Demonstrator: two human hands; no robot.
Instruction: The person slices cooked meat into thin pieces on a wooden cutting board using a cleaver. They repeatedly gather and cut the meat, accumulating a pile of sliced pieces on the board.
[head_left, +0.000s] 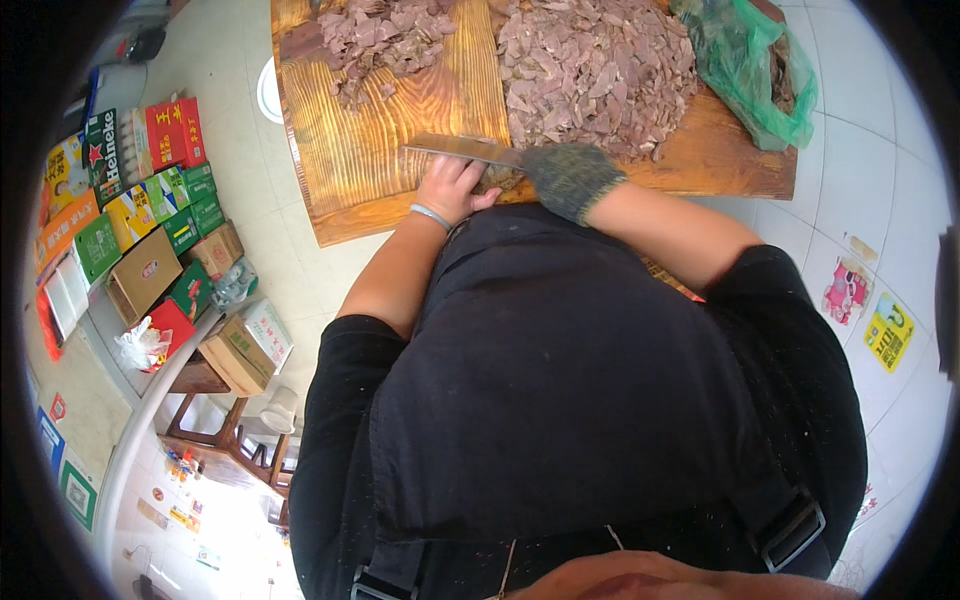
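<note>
My right hand (574, 180), in a dark knitted glove, grips the handle end of a cleaver (461, 146), whose broad blade points left. My bare left hand (454, 187), with a pale bracelet at the wrist, rests its fingers against the blade's near side. Partly hidden beneath blade and fingers, a piece of meat (501, 178) lies by the near edge of the wooden table (337, 150). A large heap of sliced meat (592, 75) spreads beyond my right hand. Farther left lies a smaller pile of sliced meat (386, 37).
A green plastic bag (795, 82) with dark contents sits at the table's right end. A white round object (268, 90) shows past the left edge. Stacked drink cartons (135, 217), cardboard boxes (236, 356) and a wooden stool (206, 420) stand left. A tiled wall (855, 172) rises right.
</note>
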